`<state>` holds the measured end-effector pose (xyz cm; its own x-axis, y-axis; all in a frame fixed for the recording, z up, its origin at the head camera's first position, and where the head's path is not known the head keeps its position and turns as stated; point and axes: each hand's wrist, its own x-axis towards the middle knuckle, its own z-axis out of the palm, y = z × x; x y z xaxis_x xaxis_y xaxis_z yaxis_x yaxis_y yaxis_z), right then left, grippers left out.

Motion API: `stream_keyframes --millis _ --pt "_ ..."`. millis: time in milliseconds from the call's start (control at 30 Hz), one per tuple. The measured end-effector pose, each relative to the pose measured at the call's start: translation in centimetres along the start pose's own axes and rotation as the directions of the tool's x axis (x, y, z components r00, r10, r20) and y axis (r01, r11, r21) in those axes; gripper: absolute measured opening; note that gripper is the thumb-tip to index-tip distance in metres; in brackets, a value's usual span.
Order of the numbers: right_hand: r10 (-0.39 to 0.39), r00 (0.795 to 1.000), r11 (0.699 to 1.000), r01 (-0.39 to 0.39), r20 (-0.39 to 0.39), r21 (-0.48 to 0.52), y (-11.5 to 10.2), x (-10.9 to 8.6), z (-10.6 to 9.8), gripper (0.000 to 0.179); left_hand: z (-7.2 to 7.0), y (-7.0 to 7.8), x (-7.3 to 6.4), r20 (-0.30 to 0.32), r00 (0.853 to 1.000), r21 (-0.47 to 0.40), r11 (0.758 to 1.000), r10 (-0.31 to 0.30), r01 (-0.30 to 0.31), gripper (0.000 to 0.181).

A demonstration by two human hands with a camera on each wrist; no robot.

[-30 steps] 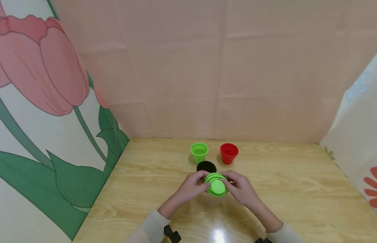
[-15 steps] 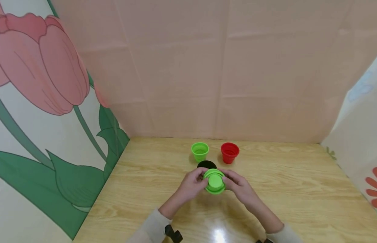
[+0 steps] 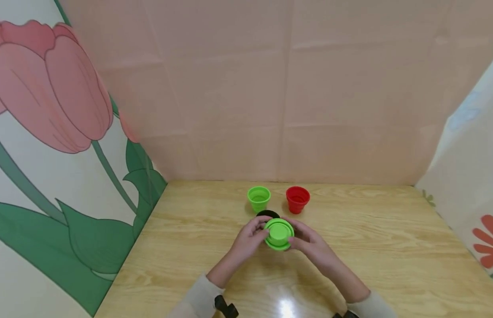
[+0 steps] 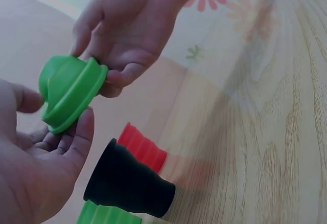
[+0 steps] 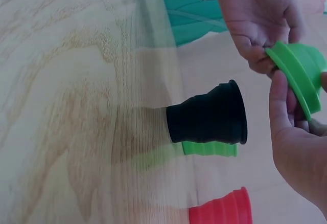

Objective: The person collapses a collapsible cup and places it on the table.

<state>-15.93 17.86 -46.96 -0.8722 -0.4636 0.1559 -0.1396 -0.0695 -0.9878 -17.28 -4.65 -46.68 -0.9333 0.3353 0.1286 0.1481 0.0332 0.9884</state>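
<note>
A green collapsible cup [image 3: 279, 233], partly folded flat with its base facing the head camera, is held above the table between both hands. My left hand [image 3: 246, 242] pinches its left edge, thumb on the base side and fingers at the rim. On the right edge my right hand [image 3: 309, 242] grips it the same way. In the left wrist view the cup [image 4: 71, 92] shows a stepped side and a wide rim. Just beyond the hands stands a black collapsible cup [image 5: 207, 114], upright and extended; the hands and green cup partly hide it in the head view.
Behind the black cup stand another green cup [image 3: 259, 198] and a red cup [image 3: 297, 199], both upright and extended. The wooden table [image 3: 381, 238] meets a pink backdrop [image 3: 230, 101] at its far edge. Flower-printed panels [image 3: 36, 176] flank it.
The held green cup has turned from tilted to more squarely facing the head camera and looks flatter. It has risen slightly in view, covering more of the black cup. The right thumb has slid lower.
</note>
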Motion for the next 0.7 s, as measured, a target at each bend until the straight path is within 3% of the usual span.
stream_keyframes --millis 300,700 --pt "0.016 0.986 0.998 -0.026 -0.166 -0.062 0.02 0.59 0.8 0.054 0.1 0.29 -0.01 0.09 0.996 -0.119 0.993 0.002 0.009 0.056" --pt "0.031 0.988 0.997 -0.041 -0.154 -0.061 0.19 0.53 0.94 0.065 0.4 0.32 0.3 0.043 0.999 -0.109 0.994 0.008 -0.004 0.058"
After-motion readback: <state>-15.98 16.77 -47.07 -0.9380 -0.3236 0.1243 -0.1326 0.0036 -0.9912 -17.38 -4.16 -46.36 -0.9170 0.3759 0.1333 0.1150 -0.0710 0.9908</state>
